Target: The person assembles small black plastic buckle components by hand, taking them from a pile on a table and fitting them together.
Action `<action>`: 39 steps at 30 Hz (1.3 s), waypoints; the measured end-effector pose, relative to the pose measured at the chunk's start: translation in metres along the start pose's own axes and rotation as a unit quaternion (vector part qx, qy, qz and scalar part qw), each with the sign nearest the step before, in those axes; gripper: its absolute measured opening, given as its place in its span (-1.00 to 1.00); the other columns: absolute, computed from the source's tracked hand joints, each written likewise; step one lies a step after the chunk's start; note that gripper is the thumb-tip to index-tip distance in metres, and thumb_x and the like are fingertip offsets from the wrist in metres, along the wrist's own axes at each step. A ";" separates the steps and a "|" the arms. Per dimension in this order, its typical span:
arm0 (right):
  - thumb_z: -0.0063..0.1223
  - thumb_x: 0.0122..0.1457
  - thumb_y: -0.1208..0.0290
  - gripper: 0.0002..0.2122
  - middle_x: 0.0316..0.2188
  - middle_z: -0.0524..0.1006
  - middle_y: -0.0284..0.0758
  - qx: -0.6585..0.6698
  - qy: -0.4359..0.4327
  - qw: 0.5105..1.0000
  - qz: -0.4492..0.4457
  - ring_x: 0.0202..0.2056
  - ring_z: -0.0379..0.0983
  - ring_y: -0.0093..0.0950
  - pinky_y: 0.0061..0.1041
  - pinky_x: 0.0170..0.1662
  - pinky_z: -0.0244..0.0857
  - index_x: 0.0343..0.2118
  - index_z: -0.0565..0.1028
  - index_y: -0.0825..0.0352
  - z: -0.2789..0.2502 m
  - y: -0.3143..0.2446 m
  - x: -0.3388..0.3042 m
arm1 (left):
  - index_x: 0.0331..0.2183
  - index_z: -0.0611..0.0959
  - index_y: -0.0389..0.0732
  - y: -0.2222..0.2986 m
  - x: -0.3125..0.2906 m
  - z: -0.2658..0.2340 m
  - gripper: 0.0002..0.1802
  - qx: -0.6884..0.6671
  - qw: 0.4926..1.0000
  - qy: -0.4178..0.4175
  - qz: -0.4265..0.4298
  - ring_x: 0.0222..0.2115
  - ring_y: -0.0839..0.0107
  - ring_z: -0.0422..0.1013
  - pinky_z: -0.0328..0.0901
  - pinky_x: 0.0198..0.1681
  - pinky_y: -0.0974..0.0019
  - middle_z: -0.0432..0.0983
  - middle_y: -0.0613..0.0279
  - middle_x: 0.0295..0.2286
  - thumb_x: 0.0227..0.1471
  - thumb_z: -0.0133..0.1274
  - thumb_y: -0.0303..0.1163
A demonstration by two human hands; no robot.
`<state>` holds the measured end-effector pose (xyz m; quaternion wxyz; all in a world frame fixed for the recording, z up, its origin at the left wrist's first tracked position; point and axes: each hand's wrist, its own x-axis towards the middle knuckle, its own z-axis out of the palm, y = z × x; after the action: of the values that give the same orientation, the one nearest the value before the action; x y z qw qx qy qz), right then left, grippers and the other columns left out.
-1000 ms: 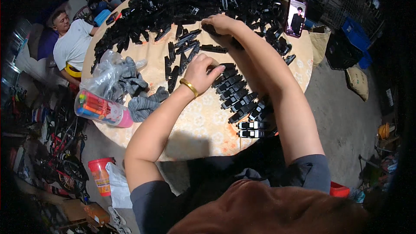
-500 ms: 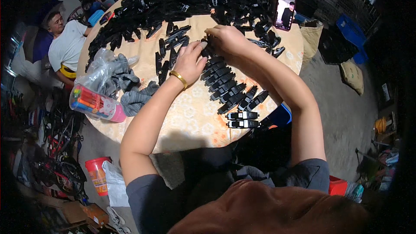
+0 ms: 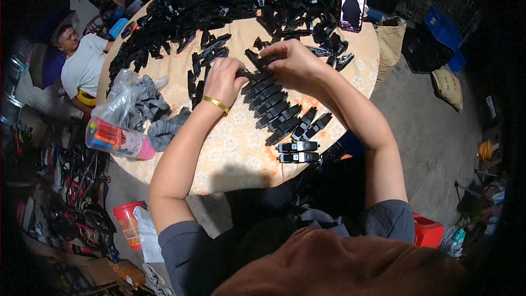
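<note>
On the table my left hand (image 3: 221, 83), with a gold bracelet at its wrist, has its fingers curled around a small black plastic part (image 3: 242, 73), mostly hidden by the fingers. My right hand (image 3: 297, 59) pinches another black plastic part (image 3: 267, 60) between thumb and fingers, just right of the left hand. Below the hands a slanting row of similar black parts (image 3: 271, 107) lies side by side, running toward me. Two parts with pale, shiny tops (image 3: 298, 157) lie at its near end. More loose black parts (image 3: 197, 77) are left of my left hand.
A large heap of black parts (image 3: 192, 5) covers the far side of the patterned tablecloth (image 3: 224, 159). At left lie a clear pen jar (image 3: 118, 140), grey gloves (image 3: 164, 131) and a plastic bag (image 3: 123, 96). A phone (image 3: 352, 5) stands far right. Another person (image 3: 85, 63) sits at far left.
My hands were close together over the parts beyond the row; now they are farther apart and slightly nearer to me. The whole view has shifted a little, and the phone's picture differs.
</note>
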<state>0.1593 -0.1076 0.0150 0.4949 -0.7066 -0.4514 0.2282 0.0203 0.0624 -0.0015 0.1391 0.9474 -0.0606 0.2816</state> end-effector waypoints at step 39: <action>0.30 -0.20 0.38 -0.77 -0.50 0.50 -0.22 -0.236 -0.044 0.942 -0.235 -0.36 0.41 -0.28 -0.39 -0.28 0.29 -0.45 0.58 0.36 0.016 0.008 -0.004 | -0.51 0.64 -0.29 0.016 -0.013 -0.003 -0.77 -0.111 0.982 -0.067 -0.135 -0.54 0.31 0.41 0.29 -0.44 0.34 0.45 0.14 -0.56 -0.34 0.29 -0.43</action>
<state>0.1483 -0.1041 0.0005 0.3334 -0.6661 -0.6669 0.0229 0.0049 0.0491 -0.0023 0.2757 0.9423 0.0277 0.1880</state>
